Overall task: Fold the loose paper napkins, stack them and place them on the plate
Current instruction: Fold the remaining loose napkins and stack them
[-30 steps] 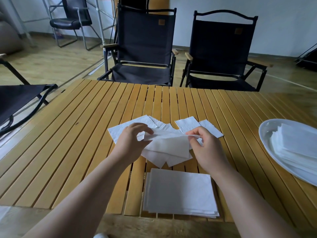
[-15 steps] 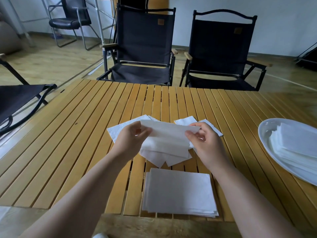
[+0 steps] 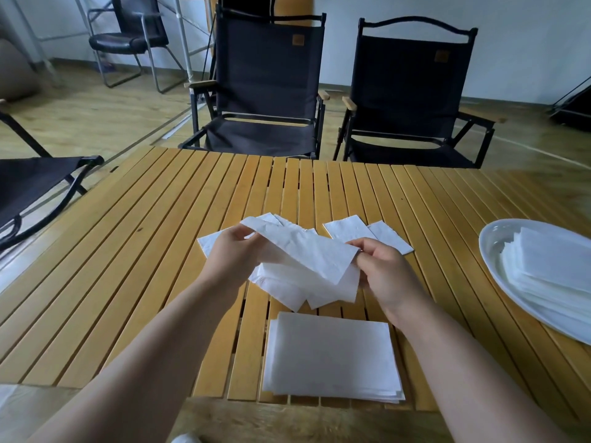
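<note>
Your left hand (image 3: 232, 255) is raised over the middle of the table (image 3: 128, 251), its fingers (image 3: 248, 233) pinching the left end of a white napkin (image 3: 307, 255). The sheet slopes across to your right hand (image 3: 388, 274), whose fingers (image 3: 363, 247) are clamped on its right end. Beneath the held sheet, the loose napkins (image 3: 350, 228) lie overlapping on the slats, fanned toward the far edge. Just below your hands, against the near edge, a squared stack of folded napkins (image 3: 331, 353) lies flat. Beyond the far edge stand 2 black chairs (image 3: 265, 91), side by side. At the right edge, the white plate (image 3: 494, 241) carries a second pile of folded napkins (image 3: 553, 266).
</note>
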The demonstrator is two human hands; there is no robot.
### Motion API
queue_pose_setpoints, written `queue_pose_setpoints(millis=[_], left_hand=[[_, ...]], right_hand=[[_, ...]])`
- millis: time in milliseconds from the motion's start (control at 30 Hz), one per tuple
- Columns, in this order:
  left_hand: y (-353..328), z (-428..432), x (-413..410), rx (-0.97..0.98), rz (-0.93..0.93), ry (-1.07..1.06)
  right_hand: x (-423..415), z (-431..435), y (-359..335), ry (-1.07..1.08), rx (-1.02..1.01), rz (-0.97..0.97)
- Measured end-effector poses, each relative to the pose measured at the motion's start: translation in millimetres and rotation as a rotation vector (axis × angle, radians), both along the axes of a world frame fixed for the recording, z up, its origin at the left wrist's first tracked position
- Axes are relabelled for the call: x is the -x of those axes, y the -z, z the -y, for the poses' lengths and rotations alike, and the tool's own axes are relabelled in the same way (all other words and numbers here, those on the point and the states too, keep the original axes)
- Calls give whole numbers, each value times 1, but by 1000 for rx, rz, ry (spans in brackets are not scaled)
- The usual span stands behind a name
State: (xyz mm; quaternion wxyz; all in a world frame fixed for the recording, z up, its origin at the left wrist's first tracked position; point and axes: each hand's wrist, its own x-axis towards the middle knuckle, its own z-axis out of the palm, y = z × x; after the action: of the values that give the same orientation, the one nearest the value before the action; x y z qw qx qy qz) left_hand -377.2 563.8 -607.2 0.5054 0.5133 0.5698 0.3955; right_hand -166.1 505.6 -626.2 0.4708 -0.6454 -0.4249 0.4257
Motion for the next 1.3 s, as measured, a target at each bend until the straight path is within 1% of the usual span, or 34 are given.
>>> queue_pose_setpoints(millis=[100, 167, 233, 267, 367, 467, 533, 633, 767, 933, 1067, 1133, 1167, 1233, 1300], left_hand=[[1, 1, -1, 17, -39, -16], [1, 1, -1, 22, -34, 21], [4, 0, -1, 46, -8, 42], [4, 0, -1, 55, -6, 42], [7, -1, -1, 62, -31, 28], [5, 1, -1, 66, 27, 50], [5, 1, 1, 58, 35, 98], [5, 2, 2, 22, -20, 187], [3, 4, 2, -31, -66, 189], [4, 5, 2, -48, -29, 197], [3, 7, 0, -59, -13, 216], [3, 7, -1, -55, 0, 208], [4, 7, -1, -53, 7, 204], [4, 6, -2, -44, 32, 201], [5, 6, -2, -30, 53, 197]], right_hand=[[3, 1, -3, 26, 65, -184], [2, 1, -5, 54, 99, -283], [3, 2, -7, 78, 117, -345], [2, 1, -6, 86, 117, -345], [1, 0, -2, 127, 91, -304], [-1, -2, 4, 190, 50, -158], [-2, -2, 3, 203, 7, -103], [-8, 0, 0, 170, -70, -58], [-10, 3, -1, 96, -128, 82], [-11, 6, -1, 78, -152, 98], [-13, 7, -1, 135, -67, 90], [-12, 7, 1, 157, 36, 8], [-13, 7, 1, 175, 92, -87], [-15, 7, 1, 174, 222, -346], [-13, 10, -5, 102, 342, -499]])
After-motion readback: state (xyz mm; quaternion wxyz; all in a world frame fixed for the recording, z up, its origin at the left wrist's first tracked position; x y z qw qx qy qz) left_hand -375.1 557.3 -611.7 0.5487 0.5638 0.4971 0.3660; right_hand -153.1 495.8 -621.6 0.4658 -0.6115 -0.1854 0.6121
